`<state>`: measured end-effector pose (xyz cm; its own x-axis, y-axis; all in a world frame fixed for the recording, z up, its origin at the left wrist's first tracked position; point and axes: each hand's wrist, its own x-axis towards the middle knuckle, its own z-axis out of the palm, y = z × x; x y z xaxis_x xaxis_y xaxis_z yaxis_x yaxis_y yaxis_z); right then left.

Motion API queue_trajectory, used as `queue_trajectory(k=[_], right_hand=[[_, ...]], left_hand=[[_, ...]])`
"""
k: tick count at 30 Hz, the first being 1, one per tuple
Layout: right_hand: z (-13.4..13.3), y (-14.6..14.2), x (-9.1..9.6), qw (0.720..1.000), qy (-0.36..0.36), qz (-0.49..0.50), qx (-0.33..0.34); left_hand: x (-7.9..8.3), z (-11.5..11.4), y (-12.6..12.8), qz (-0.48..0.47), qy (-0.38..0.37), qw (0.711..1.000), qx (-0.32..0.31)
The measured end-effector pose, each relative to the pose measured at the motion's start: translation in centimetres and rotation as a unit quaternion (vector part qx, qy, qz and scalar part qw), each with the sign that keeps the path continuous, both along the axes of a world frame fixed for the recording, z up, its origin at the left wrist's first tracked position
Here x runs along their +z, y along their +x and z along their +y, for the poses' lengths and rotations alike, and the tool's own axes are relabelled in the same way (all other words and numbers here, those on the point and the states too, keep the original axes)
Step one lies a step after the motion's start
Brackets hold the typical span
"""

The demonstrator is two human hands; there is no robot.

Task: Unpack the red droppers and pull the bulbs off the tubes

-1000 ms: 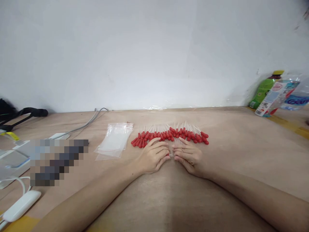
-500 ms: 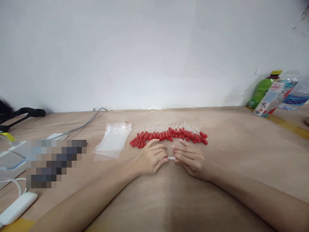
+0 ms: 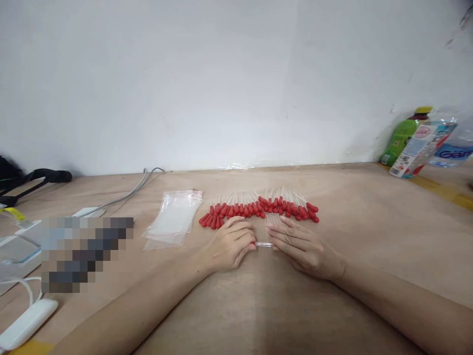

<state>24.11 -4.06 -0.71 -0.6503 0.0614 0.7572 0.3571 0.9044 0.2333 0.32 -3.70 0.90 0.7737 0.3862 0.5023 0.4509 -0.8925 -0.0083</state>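
Observation:
A row of several clear droppers with red rubber bulbs [image 3: 258,208] lies across the middle of the wooden table [image 3: 332,296]. Just in front of it, my left hand [image 3: 229,244] is curled shut, its fingers closed around the red-bulb end of one dropper. A short clear glass tube [image 3: 263,244] spans the gap between my hands. My right hand [image 3: 301,244] rests beside it with fingers extended and close together, the fingertips touching the tube's other end. A small bunch of clear tubes [image 3: 273,218] lies just beyond my right fingertips.
A stack of clear zip bags [image 3: 173,219] lies left of the droppers. Cables [image 3: 125,195], white devices [image 3: 25,319] and a black strap [image 3: 40,176] crowd the left side. Bottles [image 3: 402,135] and a plastic bag [image 3: 451,140] stand at the far right by the white wall.
My hands have drawn slightly apart, showing more of the clear tube between them. My right hand's fingers have flattened out toward the table. The view shifted a little.

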Motion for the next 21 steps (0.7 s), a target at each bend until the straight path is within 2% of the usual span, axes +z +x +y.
queue_trajectory(k=[3,6,9,11,12,13,16,21], right_hand=[[0.5,0.5,-0.1,0.997,-0.021,0.058,-0.045],[1.0,0.2,-0.1,0.984,-0.034,0.112,-0.137],[1.1,-0.7,0.2,0.971,-0.066,0.097,-0.21],[1.1,-1.3,0.4,0.964,-0.109,0.083,-0.228],[1.1,-1.5,0.5,0.961,-0.134,0.08,-0.23],[1.1,-1.7,0.6,0.957,-0.157,0.081,-0.229],[1.2,-2.1,0.8,0.951,-0.195,0.101,-0.218],[1.1,-2.3,0.8,0.96,-0.143,0.114,-0.214]], left_hand=[[0.5,0.4,-0.6,-0.06,-0.011,0.996,0.058],[1.9,1.7,-1.6,-0.125,-0.018,0.979,0.161],[3.6,3.8,-3.7,-0.154,-0.042,0.948,0.276],[4.5,5.1,-5.6,-0.128,-0.077,0.914,0.376],[4.8,5.6,-6.6,-0.095,-0.12,0.898,0.413],[4.9,6.0,-7.5,-0.056,-0.171,0.886,0.427],[4.8,6.4,-9.4,-0.021,-0.237,0.866,0.439],[4.3,6.2,-9.6,-0.005,-0.31,0.837,0.451]])
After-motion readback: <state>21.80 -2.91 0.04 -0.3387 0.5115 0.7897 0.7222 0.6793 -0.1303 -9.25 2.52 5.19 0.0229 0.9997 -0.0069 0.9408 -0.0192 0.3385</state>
